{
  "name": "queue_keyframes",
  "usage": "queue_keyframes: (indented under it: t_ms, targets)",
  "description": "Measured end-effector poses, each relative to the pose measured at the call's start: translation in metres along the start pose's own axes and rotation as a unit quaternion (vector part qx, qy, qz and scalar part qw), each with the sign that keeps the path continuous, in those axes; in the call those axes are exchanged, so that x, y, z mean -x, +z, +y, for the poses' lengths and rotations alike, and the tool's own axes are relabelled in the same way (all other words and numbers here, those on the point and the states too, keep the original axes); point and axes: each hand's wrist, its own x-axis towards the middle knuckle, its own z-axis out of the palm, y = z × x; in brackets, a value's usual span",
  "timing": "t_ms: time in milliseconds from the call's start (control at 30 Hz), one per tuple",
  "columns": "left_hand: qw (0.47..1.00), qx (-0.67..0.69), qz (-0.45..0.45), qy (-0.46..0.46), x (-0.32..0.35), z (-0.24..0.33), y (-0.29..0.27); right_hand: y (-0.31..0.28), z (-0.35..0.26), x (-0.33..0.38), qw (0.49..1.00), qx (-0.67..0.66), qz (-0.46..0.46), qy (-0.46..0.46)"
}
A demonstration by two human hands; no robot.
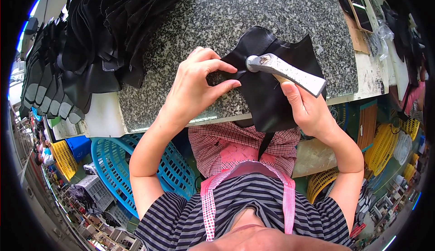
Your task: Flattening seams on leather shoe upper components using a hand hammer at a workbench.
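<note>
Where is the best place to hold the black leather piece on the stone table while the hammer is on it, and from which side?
Hold the black leather piece on its flat left part, just beside the seam, coming from the left. The hammer head sits on the middle and the right hand takes the right side, so only the left is free. The left hand already pinches there with its fingertips.

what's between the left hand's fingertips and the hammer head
In the head view, only the black leather piece lies between the left hand and the hammer head.
</note>
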Motion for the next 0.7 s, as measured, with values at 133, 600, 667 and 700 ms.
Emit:
queue_keyframes:
  t_ms: [133, 600, 667, 700]
  targets:
    - [1.000, 0.001, -0.016, -0.002, -0.003, -0.002, 0.000, -0.008, 0.003, 0.000, 0.998, 0.033, -0.037, 0.028]
    - [1.000, 0.010, -0.005, 0.007, 0.004, -0.009, 0.002, -0.021, -0.042, -0.015, 0.989, 0.102, -0.038, -0.097]
    - [1.000, 0.021, -0.006, 0.005, 0.005, -0.009, 0.004, -0.011, -0.031, -0.010, 0.985, 0.110, -0.130, 0.043]
    - [1.000, 0.017, -0.001, 0.012, 0.005, -0.009, 0.004, -0.004, -0.023, -0.011, 0.982, 0.115, -0.146, 0.031]
